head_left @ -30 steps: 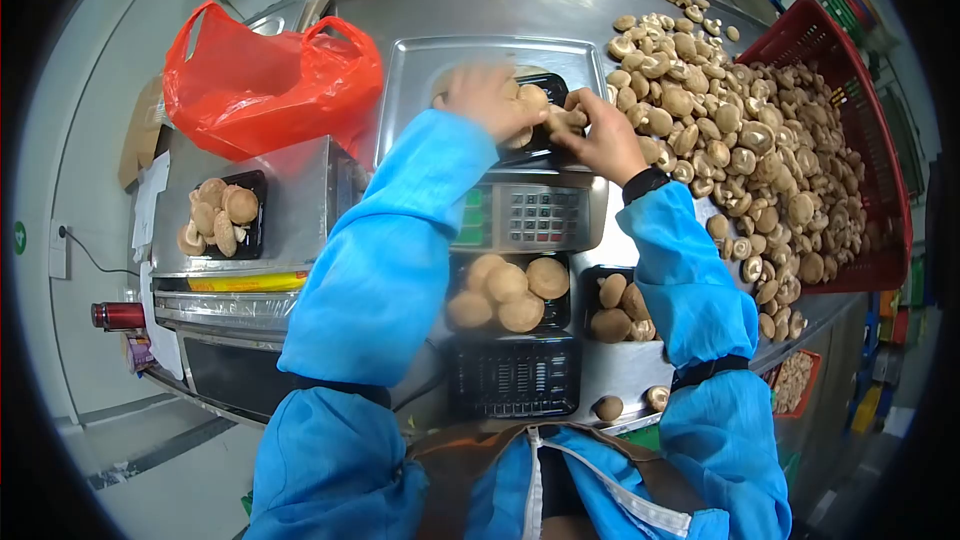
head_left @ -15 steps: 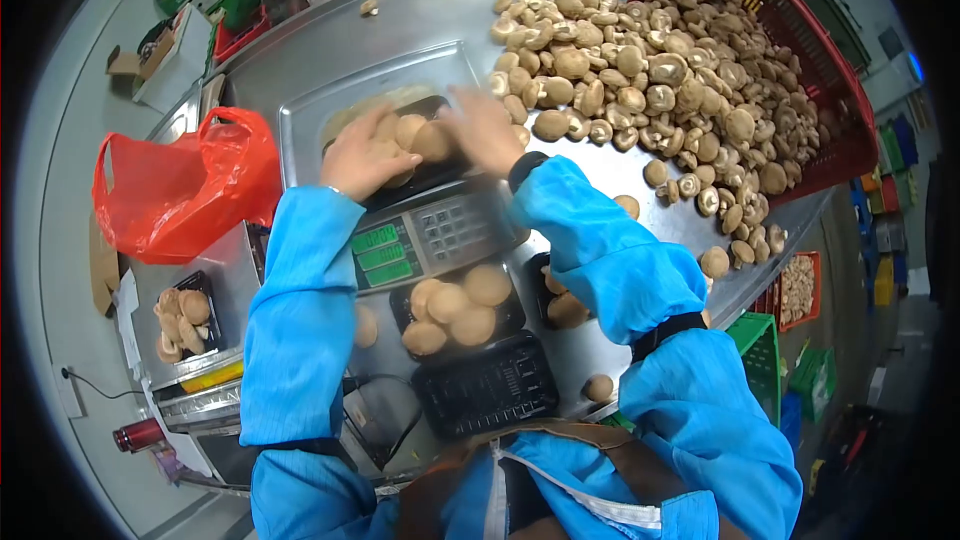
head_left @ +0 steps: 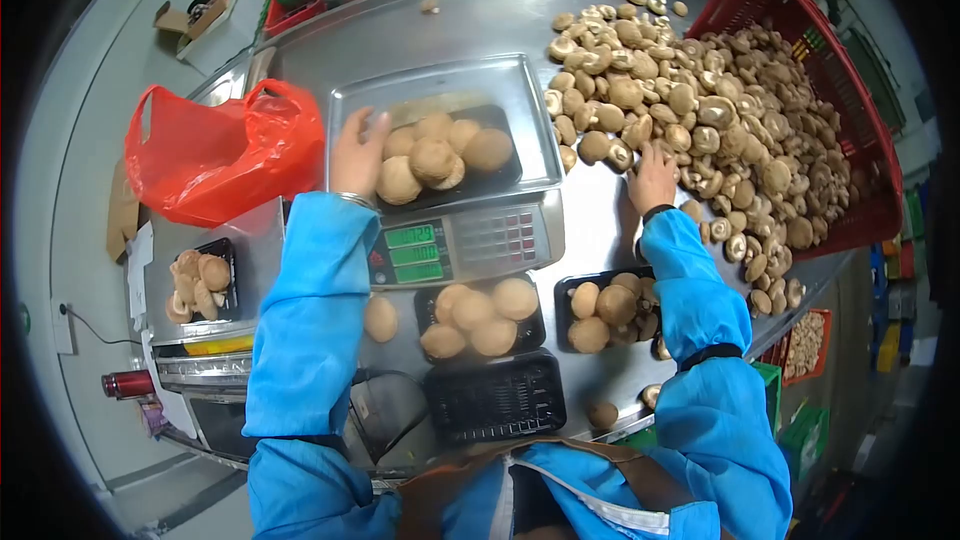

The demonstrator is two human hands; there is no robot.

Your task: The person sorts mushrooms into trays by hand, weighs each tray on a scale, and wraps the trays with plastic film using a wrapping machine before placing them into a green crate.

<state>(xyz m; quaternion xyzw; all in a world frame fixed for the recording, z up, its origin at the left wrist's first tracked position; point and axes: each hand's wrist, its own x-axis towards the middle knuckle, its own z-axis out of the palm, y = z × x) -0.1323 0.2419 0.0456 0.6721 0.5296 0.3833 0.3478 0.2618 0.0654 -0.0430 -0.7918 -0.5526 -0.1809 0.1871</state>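
Observation:
A black tray of mushrooms (head_left: 440,156) sits on the steel pan of a scale (head_left: 455,240) with a green display. My left hand (head_left: 356,152) rests at the tray's left end, fingers touching the mushrooms. My right hand (head_left: 652,178) lies flat on the steel table at the near edge of a big pile of loose mushrooms (head_left: 700,120), fingers spread among them. I cannot make out anything gripped in it.
In front of the scale are two filled black trays (head_left: 480,315) (head_left: 605,308), an empty black tray (head_left: 495,395) and loose mushrooms. A red crate (head_left: 850,140) lies tipped behind the pile. A red plastic bag (head_left: 215,150) and another filled tray (head_left: 200,280) are on the left.
My right hand left the tray on the scale and moved right to the loose mushroom pile. My left hand stayed at the tray's left end. The view shifted.

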